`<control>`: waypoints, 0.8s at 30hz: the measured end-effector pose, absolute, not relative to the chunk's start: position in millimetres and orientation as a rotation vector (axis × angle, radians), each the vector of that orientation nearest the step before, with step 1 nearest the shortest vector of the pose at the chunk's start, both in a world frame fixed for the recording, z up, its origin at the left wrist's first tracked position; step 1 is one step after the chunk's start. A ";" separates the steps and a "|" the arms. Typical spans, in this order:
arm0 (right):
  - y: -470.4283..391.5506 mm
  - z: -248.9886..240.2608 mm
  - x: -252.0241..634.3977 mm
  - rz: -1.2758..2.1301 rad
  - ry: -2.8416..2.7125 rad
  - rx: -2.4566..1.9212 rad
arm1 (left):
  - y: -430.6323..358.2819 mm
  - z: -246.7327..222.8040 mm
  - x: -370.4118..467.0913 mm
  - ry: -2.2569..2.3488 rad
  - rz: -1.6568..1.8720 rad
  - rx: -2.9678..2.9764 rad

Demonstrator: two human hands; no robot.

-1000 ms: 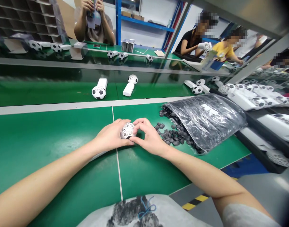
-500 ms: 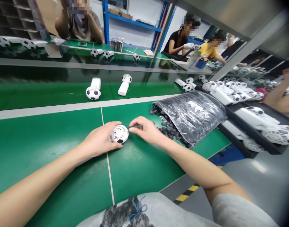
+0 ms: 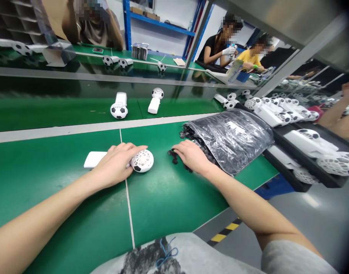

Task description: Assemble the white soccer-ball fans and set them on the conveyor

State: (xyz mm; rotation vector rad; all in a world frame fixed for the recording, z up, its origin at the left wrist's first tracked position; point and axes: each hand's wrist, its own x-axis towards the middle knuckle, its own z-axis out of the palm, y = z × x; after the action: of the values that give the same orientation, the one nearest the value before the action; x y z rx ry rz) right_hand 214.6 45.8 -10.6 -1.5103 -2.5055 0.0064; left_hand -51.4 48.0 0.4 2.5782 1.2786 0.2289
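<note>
White ball-headed device (image 3: 142,161), centre-left, is grasped by the left hand (image 3: 114,161); black pieces (image 3: 174,160) could be scattered if hastily raked by the right hand (image 3: 192,155) (grip indiscernible)

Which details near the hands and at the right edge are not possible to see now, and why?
In the head view:
Much of the white handle behind its football-patterned head: covered by the left hand.
Whether the right hand grips any loose black pieces: its fingers hide the contact.
What lies deep in the plastic bag: glare and wrinkles.
The rest of the co-worker's arm: cut off by the right edge.
</note>
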 end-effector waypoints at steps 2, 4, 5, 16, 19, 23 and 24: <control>43.2 -6.2 209.0 0.139 -2.383 -1.440 | 47.9 -0.4 -51.1 1.262 0.242 2.613; 38.3 -0.9 201.5 0.285 -2.337 -1.329 | 48.3 -1.1 -51.4 1.265 0.261 2.647; 35.2 1.7 197.3 0.359 -2.331 -1.272 | 48.7 -1.4 -51.8 1.273 0.269 2.653; 16.8 9.3 158.3 0.865 -2.101 -1.020 | 49.5 -1.9 -52.5 1.221 0.308 2.538; 17.5 6.8 152.3 0.968 -2.038 -1.055 | 49.1 -4.2 -50.9 1.237 0.359 2.520; 19.1 3.4 147.3 0.966 -2.016 -1.104 | 48.2 -5.3 -48.8 1.255 0.404 2.505; 19.6 2.3 146.4 0.943 -2.015 -1.109 | 47.9 -5.1 -48.3 1.263 0.411 2.502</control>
State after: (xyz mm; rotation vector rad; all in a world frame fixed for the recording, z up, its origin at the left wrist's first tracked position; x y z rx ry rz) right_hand 146.4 19.6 2.3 -1.1091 -2.0150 0.9435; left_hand -48.3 47.9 -5.1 2.5015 1.2629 0.4108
